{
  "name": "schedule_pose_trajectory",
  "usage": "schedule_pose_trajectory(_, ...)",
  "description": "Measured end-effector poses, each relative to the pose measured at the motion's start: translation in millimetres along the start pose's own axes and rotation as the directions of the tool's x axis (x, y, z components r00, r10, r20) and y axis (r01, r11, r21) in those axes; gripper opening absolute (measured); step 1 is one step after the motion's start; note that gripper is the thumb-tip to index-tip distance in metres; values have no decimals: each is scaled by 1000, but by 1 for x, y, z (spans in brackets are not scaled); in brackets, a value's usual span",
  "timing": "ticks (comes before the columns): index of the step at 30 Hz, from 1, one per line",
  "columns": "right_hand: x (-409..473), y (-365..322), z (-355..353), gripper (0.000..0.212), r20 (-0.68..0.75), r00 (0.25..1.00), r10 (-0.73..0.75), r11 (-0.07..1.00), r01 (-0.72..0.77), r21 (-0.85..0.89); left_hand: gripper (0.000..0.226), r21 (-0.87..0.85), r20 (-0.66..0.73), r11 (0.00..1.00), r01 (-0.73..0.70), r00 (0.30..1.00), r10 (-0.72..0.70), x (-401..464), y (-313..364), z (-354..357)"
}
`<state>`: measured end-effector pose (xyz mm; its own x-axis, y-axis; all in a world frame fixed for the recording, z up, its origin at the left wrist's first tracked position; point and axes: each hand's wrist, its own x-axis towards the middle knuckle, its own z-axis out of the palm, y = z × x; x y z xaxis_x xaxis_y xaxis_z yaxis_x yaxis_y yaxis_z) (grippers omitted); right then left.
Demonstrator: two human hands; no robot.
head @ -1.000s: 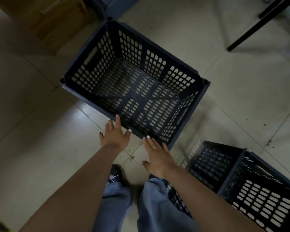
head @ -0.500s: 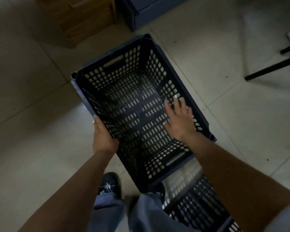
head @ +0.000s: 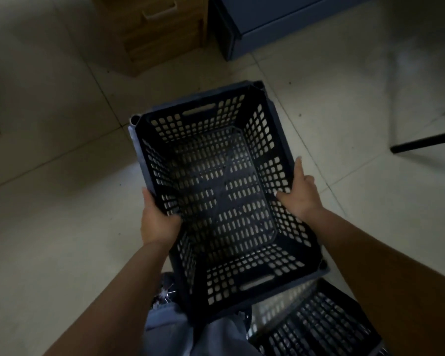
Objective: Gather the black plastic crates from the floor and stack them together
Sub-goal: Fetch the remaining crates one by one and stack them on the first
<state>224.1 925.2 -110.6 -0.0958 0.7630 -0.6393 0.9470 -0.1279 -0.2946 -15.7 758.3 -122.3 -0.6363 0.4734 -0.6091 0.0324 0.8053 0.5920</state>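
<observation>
A black perforated plastic crate (head: pixel 216 196) fills the middle of the view, open side up, held in front of me above the tiled floor. My left hand (head: pixel 158 222) grips its left long rim, thumb inside the wall. On the right long rim sits my right hand (head: pixel 299 194), fingers along the outside and thumb inside. A second black crate (head: pixel 316 327) lies on the floor at the lower right, partly under the held crate and my right arm.
A wooden drawer cabinet (head: pixel 149 34) stands at the top left and a dark blue-grey cabinet (head: pixel 275 19) beside it at the top. Black furniture legs (head: pixel 427 142) cross the floor at the right. My legs and a dark shoe (head: pixel 165 294) are below the crate.
Both hands went from the crate's near edge to its long sides and took hold. The crate has turned lengthwise and come closer to me.
</observation>
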Motion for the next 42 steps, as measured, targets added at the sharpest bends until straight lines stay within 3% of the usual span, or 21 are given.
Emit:
schedule_pose_trajectory(4, -35, 1, 1, 100, 24, 1000, 10, 1000, -10, 13, 53, 59, -25, 998, -13, 1000, 15, -12, 5, -32)
schedule_pose_trajectory(17, -205, -102, -116, 81, -76, 985, -155, 988, 155, -7, 37, 232, 17, 971, -56, 998, 54, -102, 93, -199)
schedule_pose_trajectory(22, -273, -168, -156, 72, -62, 966, -250, 967, 247, -57, 52, 232, 2, 973, 8, 1000, -9, -140, 114, -285)
schedule_pose_trajectory(28, -327, -230, -180, 61, -15, 919, -394, 910, 388, -145, 44, 195, -162, 980, 25, 987, 8, -189, 114, -371)
schedule_pose_trajectory(34, -366, -289, -177, 62, 71, 838, -541, 819, 545, -181, 38, 73, -338, 992, 100, 938, -69, -240, 94, -434)
schedule_pose_trajectory(40, -412, -352, -156, 62, 195, 711, -676, 688, 703, -180, 58, -70, -487, 986, 151, 857, -166, -308, 56, -494)
schedule_pose_trajectory(42, -432, -376, -147, 60, 229, 655, -720, 622, 755, -208, 49, -147, -550, 980, 137, 812, -196, -335, 44, -513)
